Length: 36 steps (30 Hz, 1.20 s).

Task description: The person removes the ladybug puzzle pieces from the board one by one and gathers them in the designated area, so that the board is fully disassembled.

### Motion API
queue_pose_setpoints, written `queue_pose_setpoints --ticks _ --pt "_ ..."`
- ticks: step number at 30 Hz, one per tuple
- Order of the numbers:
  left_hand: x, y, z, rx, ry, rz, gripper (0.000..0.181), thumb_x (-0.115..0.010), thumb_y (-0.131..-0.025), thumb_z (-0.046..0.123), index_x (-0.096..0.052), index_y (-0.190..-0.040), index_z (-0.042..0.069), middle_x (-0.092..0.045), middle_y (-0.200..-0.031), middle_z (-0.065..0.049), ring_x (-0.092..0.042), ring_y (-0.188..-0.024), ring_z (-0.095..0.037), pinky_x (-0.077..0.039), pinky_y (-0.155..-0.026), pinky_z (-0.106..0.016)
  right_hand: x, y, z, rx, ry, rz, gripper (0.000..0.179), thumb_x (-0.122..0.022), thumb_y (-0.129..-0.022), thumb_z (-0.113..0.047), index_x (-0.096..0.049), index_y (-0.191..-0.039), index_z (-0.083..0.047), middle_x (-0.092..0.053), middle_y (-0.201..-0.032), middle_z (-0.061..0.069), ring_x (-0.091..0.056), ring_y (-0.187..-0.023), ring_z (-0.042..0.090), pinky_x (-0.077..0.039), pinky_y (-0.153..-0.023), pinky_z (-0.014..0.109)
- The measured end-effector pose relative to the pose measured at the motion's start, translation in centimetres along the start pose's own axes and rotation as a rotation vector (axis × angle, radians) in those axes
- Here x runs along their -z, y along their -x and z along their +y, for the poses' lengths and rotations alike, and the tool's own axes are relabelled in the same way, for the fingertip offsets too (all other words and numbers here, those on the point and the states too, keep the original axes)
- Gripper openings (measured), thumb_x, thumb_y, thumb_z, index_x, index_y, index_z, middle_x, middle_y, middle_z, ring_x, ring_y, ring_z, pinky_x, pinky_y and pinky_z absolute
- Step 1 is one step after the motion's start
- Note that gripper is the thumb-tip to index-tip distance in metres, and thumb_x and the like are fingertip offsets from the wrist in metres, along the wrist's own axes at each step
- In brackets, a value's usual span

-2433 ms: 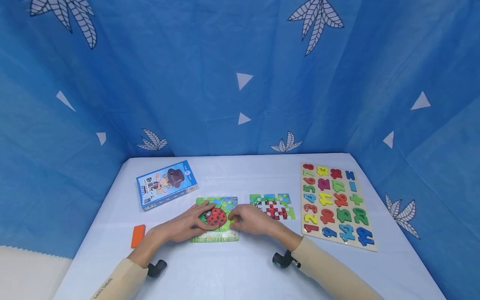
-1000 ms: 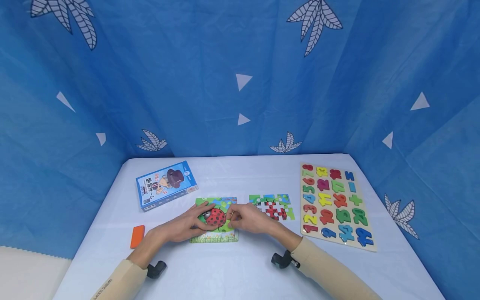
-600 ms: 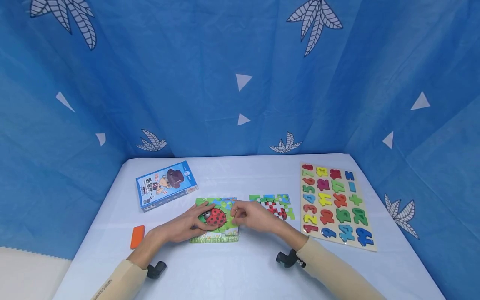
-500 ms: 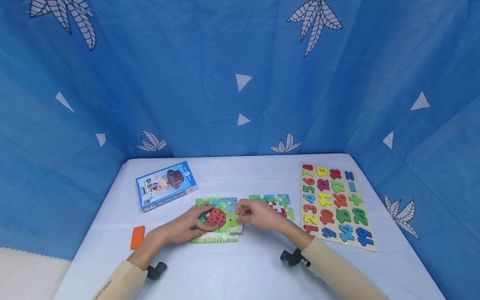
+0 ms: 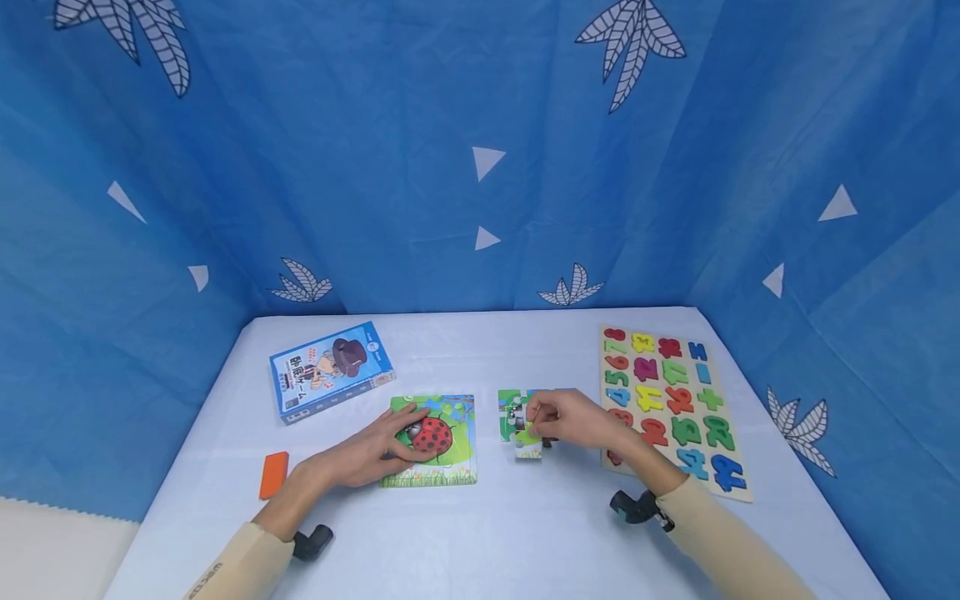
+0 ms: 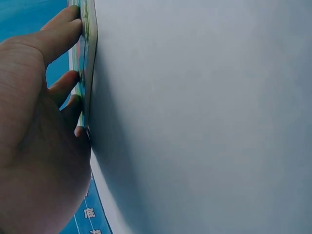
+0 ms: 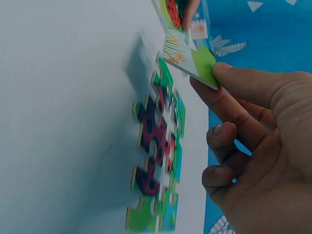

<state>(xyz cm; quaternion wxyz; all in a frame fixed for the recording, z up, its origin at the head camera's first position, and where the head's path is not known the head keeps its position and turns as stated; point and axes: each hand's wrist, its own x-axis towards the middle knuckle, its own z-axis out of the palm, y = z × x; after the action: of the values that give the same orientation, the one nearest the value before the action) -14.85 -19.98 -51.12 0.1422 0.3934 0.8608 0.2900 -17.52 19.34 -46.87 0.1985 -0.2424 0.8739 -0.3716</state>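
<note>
My left hand (image 5: 367,450) rests on the ladybug puzzle board (image 5: 461,467) in the head view, thumb and fingers spread over its picture. The left wrist view shows its fingertips touching the board (image 6: 88,58) from the printed side. My right hand (image 5: 577,419) pinches a jigsaw piece (image 7: 187,56) between thumb and index finger; the piece is green and white with orange flowers. It is held up above the table, beside a loosely joined group of ladybug jigsaw pieces (image 7: 153,126). In the head view the hand hides much of that group.
A blue game box (image 5: 333,371) lies at the back left, with an orange block (image 5: 273,475) nearer the left edge. On the right is a wooden number board (image 5: 678,408) with coloured numerals, partly behind the right forearm. Blue curtains (image 5: 480,275) enclose the table.
My right hand has moved right, from the ladybug board to over the jigsaw group, carrying the piece. The board's lower right corner shows fully now. My left hand has stayed in place.
</note>
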Motion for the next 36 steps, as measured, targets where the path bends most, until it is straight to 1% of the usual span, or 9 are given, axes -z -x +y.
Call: queue_pose_setpoints --ticks 4,6,9,13,19,23,28,32,36 --pt "-0.1 -0.1 -0.1 0.000 0.001 0.001 0.037 -0.067 -0.097 0.017 -0.069 -0.129 0.035 -0.025 -0.165 -0.015 -0.012 -0.153 -0.042 -0.009 -0.121 -0.065 0.9 0.8 0.9 -0.036 0.025 -0.011 0.012 -0.074 -0.093 -0.021 -0.066 -0.102 -0.020 -0.071 -0.088 -0.010 -0.063 -0.080 0.013 -0.055 -0.067 0.027" --pt "-0.1 -0.1 -0.1 0.005 0.002 -0.003 0.037 -0.067 -0.097 0.018 -0.069 -0.129 0.035 -0.025 -0.165 -0.014 -0.012 -0.153 -0.041 -0.009 -0.121 -0.064 1.3 1.1 1.4 -0.053 0.044 -0.015 0.012 -0.074 -0.093 -0.022 -0.066 -0.101 -0.021 -0.070 -0.086 -0.010 -0.062 -0.078 0.013 -0.054 -0.066 0.027" --pt "-0.1 -0.1 -0.1 0.024 -0.001 -0.011 0.036 -0.067 -0.098 0.019 -0.069 -0.129 0.036 -0.024 -0.166 -0.012 -0.010 -0.154 -0.038 -0.008 -0.122 -0.062 1.7 1.6 2.1 -0.073 0.065 -0.021 0.010 -0.075 -0.092 -0.023 -0.066 -0.099 -0.022 -0.068 -0.083 -0.009 -0.061 -0.075 0.014 -0.051 -0.065 0.027" --pt "-0.1 -0.1 0.0 0.047 -0.003 -0.021 0.035 -0.066 -0.098 0.022 -0.068 -0.130 0.038 -0.022 -0.167 -0.008 -0.008 -0.155 -0.034 -0.007 -0.123 -0.059 2.2 2.1 3.0 -0.090 0.065 -0.037 0.011 -0.075 -0.091 -0.022 -0.067 -0.098 -0.020 -0.068 -0.081 -0.007 -0.061 -0.075 0.016 -0.050 -0.064 0.029" --pt "-0.2 0.0 0.0 0.024 -0.005 -0.005 0.036 -0.067 -0.098 0.020 -0.069 -0.130 0.036 -0.024 -0.166 -0.012 -0.012 -0.154 -0.040 -0.008 -0.122 -0.062 2.8 2.9 4.3 -0.133 0.082 -0.045 0.009 -0.076 -0.091 -0.021 -0.067 -0.094 -0.021 -0.067 -0.081 -0.007 -0.061 -0.076 0.017 -0.051 -0.064 0.029" --pt "-0.1 0.0 0.1 0.026 -0.005 -0.005 0.036 -0.067 -0.097 0.019 -0.069 -0.129 0.035 -0.025 -0.165 -0.012 -0.012 -0.154 -0.039 -0.008 -0.122 -0.062 2.9 3.3 4.5 -0.179 0.092 -0.040 0.010 -0.077 -0.090 -0.021 -0.067 -0.092 -0.021 -0.066 -0.082 -0.006 -0.059 -0.079 0.017 -0.050 -0.067 0.030" --pt "-0.1 0.0 0.1 0.036 -0.011 -0.004 0.035 -0.067 -0.097 0.021 -0.069 -0.129 0.036 -0.025 -0.165 -0.011 -0.011 -0.154 -0.037 -0.008 -0.122 -0.061 2.9 3.4 4.7 -0.210 0.118 -0.030 0.011 -0.078 -0.088 -0.022 -0.068 -0.092 -0.021 -0.065 -0.083 -0.006 -0.058 -0.081 0.017 -0.049 -0.067 0.030" --pt "-0.1 0.0 0.1 0.021 -0.010 0.003 0.036 -0.068 -0.097 0.019 -0.070 -0.128 0.035 -0.026 -0.165 -0.013 -0.012 -0.154 -0.040 -0.010 -0.121 -0.063 3.0 3.5 4.7 -0.216 0.123 -0.025 0.010 -0.078 -0.089 -0.021 -0.068 -0.091 -0.020 -0.065 -0.083 -0.006 -0.057 -0.080 0.016 -0.049 -0.066 0.028" --pt "-0.1 0.0 0.1 0.031 -0.012 0.000 0.035 -0.068 -0.097 0.020 -0.069 -0.128 0.036 -0.025 -0.166 -0.011 -0.011 -0.154 -0.039 -0.009 -0.122 -0.061 2.9 3.7 4.7 -0.215 0.121 -0.016 0.009 -0.077 -0.089 -0.019 -0.068 -0.091 -0.020 -0.064 -0.082 -0.005 -0.057 -0.079 0.017 -0.048 -0.065 0.028"
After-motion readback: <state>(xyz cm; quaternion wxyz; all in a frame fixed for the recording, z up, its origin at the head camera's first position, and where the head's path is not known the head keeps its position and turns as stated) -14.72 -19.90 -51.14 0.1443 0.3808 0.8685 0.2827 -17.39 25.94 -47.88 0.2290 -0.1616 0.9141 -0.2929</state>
